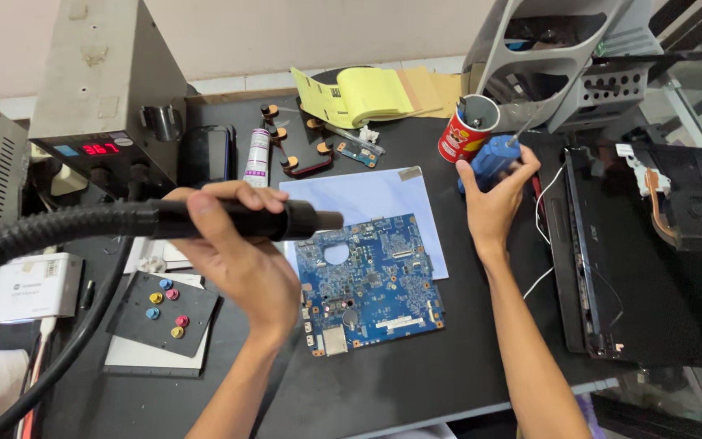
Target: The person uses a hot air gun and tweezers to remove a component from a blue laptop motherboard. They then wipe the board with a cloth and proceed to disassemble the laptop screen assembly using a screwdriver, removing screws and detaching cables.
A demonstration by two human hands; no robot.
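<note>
Hands apart, left hand point(237, 244) clamped on black hot-air wand point(229, 219), nozzle level just above blue circuit board point(367, 280) on bench point(416, 382), right hand point(497, 191) gripping blue tool point(489, 158) beside red can point(466, 130): likely scorching of board or wrist through unwatched nozzle drift.

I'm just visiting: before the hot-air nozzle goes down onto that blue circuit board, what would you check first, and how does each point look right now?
1. Left hand grips the hot-air wand firmly: ok, fingers wrap the black handle.
2. Nozzle tip points away from the right hand: ok, that hand is off to the side.
3. Circuit board lies flat on the black table: ok, partly on a pale sheet.
4. Heat station is switched on: ok, its red display is lit.
5. Right hand holds the blue tool securely: ok, beside the red can.
6. Air is actually hot: cannot tell.
</note>
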